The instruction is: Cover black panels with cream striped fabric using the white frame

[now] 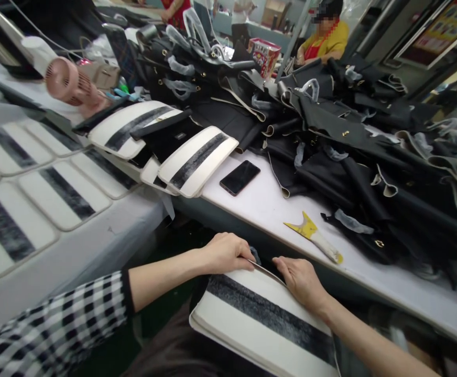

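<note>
White table [262, 212]: black pieces [338, 178] heaped along it; one phone [240, 178], one yellow-ended tool [312, 235].
Left hand [228, 252]: knuckles up, thumb and fingers clamped on far edge of striped white piece [268, 314].
Right hand [301, 280]: fingers curled, gripping same edge, apart from left.
Striped white piece: one, over lap.

black phone [240, 177] on white tabletop [260, 195] | pink fan [62, 79], upper left | red patterned box [265, 55] farther back

Gap between phone [240, 178] and tool [313, 236], probably bags [330, 180] beyond
</note>
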Available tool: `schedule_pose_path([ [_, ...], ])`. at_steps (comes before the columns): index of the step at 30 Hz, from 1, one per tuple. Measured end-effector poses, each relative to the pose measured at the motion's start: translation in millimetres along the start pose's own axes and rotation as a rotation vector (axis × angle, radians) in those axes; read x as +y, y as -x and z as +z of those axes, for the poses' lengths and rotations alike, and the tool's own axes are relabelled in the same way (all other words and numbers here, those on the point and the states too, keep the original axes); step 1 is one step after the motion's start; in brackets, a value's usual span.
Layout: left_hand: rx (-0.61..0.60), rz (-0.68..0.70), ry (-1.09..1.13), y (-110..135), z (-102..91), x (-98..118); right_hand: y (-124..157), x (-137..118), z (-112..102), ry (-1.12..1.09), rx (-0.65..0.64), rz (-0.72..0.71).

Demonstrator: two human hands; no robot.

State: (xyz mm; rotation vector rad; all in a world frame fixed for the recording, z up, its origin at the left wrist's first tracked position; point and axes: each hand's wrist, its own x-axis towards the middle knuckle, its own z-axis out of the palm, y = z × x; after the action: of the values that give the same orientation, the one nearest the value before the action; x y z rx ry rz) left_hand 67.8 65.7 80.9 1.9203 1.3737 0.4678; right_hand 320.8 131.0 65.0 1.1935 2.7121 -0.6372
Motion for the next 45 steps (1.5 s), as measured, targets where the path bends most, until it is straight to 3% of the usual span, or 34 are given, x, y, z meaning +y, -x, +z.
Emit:
schedule_pose_path([
  [8,0.02,0.109,-0.044,4,1.1,-7,-9,-15,-1,0.095,-0.11,-0.012],
  [22,-0.019,0.022,-0.044,7,-4.0,-6,-29,-56,6,0.186,-0.142,0.035],
  [29,-0.106,0.03,0.149,9,-10.8,-14,-33,-57,6,0.141,-0.191,0.027],
  [32,-0.125,-0.007,0.368,18,-7.9,-25,-34,-56,7,0.109,-0.213,0.015],
  [36,0.002,-0.149,0.701,30,2.8,-38,-37,-55,8,0.05,-0.244,-0.007],
  [39,0.069,-0.173,0.685,33,8.8,-39,-39,-57,8,0.022,-0.254,-0.031],
  [45,0.049,-0.109,0.552,33,3.7,-39,-48,-69,8,-0.005,-0.26,-0.058],
])
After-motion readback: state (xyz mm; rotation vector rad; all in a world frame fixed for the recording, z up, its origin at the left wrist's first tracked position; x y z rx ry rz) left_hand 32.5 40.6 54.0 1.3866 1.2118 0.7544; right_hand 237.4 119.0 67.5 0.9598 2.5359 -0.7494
